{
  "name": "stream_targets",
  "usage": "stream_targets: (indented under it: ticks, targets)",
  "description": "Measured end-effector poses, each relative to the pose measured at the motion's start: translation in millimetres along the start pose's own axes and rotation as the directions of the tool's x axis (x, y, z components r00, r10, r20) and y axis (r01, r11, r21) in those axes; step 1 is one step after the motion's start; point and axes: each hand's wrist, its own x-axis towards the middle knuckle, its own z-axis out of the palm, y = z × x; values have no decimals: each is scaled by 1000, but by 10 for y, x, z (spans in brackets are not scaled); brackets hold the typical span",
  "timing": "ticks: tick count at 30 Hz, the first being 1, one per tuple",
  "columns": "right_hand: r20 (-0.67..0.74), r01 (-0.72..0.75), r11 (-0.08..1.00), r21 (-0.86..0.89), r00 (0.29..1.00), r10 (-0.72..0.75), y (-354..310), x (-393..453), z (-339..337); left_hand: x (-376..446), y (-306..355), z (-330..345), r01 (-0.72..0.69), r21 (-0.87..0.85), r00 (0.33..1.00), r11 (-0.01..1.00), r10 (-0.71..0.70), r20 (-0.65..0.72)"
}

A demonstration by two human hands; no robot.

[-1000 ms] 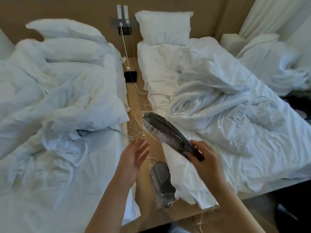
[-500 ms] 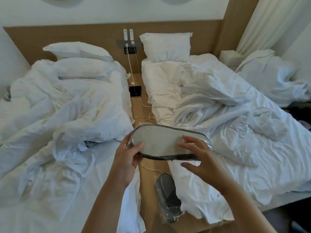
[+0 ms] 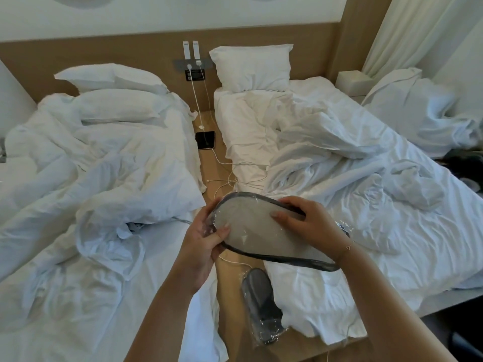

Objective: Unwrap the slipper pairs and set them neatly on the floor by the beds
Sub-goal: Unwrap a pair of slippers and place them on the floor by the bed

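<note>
Held pair, centre of view: my left hand (image 3: 202,237) and my right hand (image 3: 309,226) clamp a flat, pale-grey-soled slipper pair with dark-grey edging, sealed in clear plastic film (image 3: 257,235). The sole side faces me. My left thumb presses the sole near the rounded end at 9 o'clock, the other left fingers curled behind it; my right fingers (image 3: 281,216) lie spread on the sole toward 3 o'clock, closed on the pack from above. The pack hangs in the air over the strip of light wooden floor (image 3: 224,178) between the two beds, its long axis running from 10 o'clock down to 4 o'clock.

Appearance: the film is glossy and wrinkled, with a loose flap showing past my right wrist at 3 o'clock. I cannot tell whether any seam is torn yet; the wrap looks whole.

Progress, as I judge it: early. This pair is still wrapped. A second dark-grey slipper pair in crinkled clear plastic (image 3: 261,304) lies on the floor at 6 o'clock, against the right-hand bed with rumpled white sheets (image 3: 366,205), also unopened. No bare slippers are set out. Left to do: open both wraps, then place each pair by a bed, including the left-hand bed with heaped white duvet (image 3: 91,165).

Also on the floor at 12 o'clock: white charging cables (image 3: 235,176) and a dark flat phone (image 3: 205,140).
</note>
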Motion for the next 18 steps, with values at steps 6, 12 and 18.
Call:
stream_targets:
  ticks: [6, 12, 18]
  targets:
    - [-26, -9, 999, -43, 1000, 8, 49, 20, 32, 86, 6, 79, -269, 571, 947, 776, 321, 10]
    - [104, -10, 1000, -28, 995, 13, 16, 35, 22, 176, 27, 155, -306, 588, 921, 749, 390, -16]
    - [76, -38, 999, -39, 996, 40, -36, 60, 57, 244, -62, 237, -418, 799, 806, 433, 582, 106]
